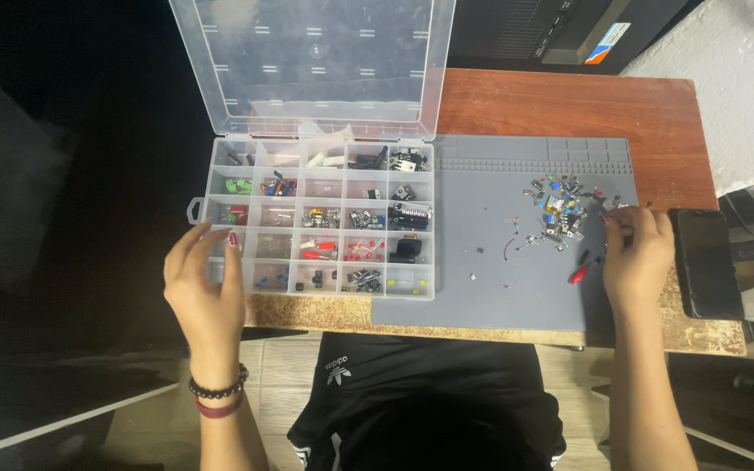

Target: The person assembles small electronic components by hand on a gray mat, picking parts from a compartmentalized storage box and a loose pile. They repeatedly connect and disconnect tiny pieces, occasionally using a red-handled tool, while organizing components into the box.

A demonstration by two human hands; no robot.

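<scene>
My left hand [206,283] rests with fingers spread on the front left corner of a clear plastic compartment box [220,187], holding nothing. The box's lid [311,61] stands open behind it, and its cells hold small electronic parts. My right hand [634,255] is at the right side of a grey work mat [482,296], fingers curled beside a pile of small electronic components [558,208]; whether it pinches one of them is hidden. A small red-handled tool [582,272] lies on the mat just left of that hand.
The mat and box sit on a small reddish wooden table [569,105]. A dark phone [707,262] lies at the table's right edge. A few loose parts [510,234] are scattered mid-mat. Dark equipment [560,30] stands behind the table.
</scene>
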